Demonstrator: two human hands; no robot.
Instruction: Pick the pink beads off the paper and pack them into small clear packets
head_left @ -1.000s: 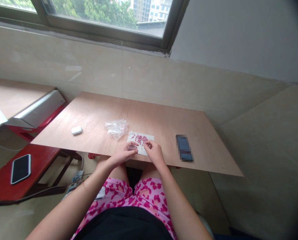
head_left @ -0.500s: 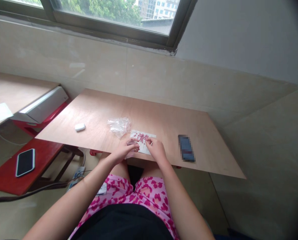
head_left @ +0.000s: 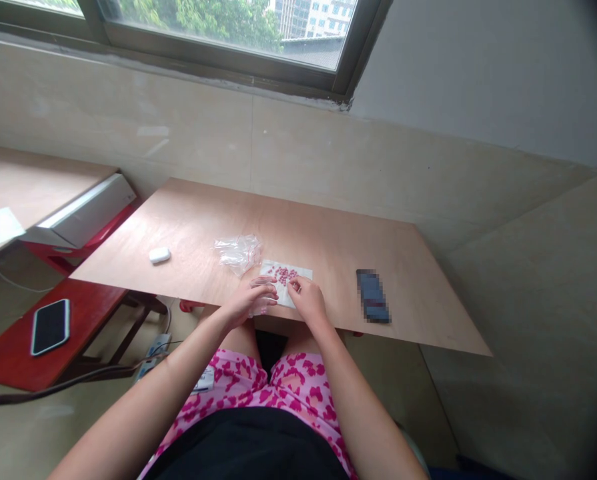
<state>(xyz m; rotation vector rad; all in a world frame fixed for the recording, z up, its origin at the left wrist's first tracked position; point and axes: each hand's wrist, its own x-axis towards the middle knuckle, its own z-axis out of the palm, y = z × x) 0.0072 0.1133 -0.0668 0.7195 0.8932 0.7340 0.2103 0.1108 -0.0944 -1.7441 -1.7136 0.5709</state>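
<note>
Small pink-red beads [head_left: 284, 275] lie scattered on a white sheet [head_left: 305, 273] near the table's front edge. My left hand [head_left: 251, 298] is closed on a small clear plastic bag [head_left: 259, 308], which hangs below the fingers by the edge with a little pink showing in it. At the near side of the beads, my right hand [head_left: 305, 297] has thumb and forefinger pinched together; what lies between them is too small to make out. Just beyond my left hand is a loose pile of clear plastic bags [head_left: 238, 253].
On the wooden table [head_left: 328, 233] are a white earphone case [head_left: 159, 255] at left and a dark, blurred-out flat object [head_left: 373, 297] at right. A phone [head_left: 51, 327] rests on a red stool [head_left: 8, 353]. A cable [head_left: 78, 377] runs at lower left.
My right hand has shifted slightly left, closer to the left hand. The fingers of my left hand have moved a little around the bag; the beads look unchanged.
</note>
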